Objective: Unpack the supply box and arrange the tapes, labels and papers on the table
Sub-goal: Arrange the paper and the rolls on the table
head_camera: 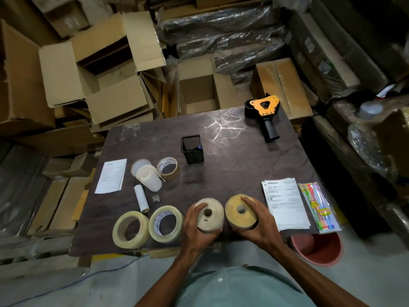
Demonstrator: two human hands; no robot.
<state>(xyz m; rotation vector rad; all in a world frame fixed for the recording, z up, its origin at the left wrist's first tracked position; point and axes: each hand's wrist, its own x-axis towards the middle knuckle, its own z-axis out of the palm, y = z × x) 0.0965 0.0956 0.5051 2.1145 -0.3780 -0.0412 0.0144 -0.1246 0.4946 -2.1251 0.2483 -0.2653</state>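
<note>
- Head view: a pale label roll (209, 214) is gripped by the left hand (194, 227) at the table's (243, 156) near edge.
- Just beside it, a yellowish roll (241, 211) is gripped by the right hand (259, 224).
- Two clear tape rolls (130, 229) (165, 223) are seen leftward.
- Printed papers (285, 202) lie rightward.
- A tape dispenser (264, 114) sits at the far corner.

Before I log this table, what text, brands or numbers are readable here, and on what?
"amazon.in": header of the top sheet in the paper stack; its body print is too small to read.
White sheet: print too small to read.
Brown tape roll and clear tape roll: blue print inside the cores, blurred.
Cream roll: small mark, illegible.
</note>
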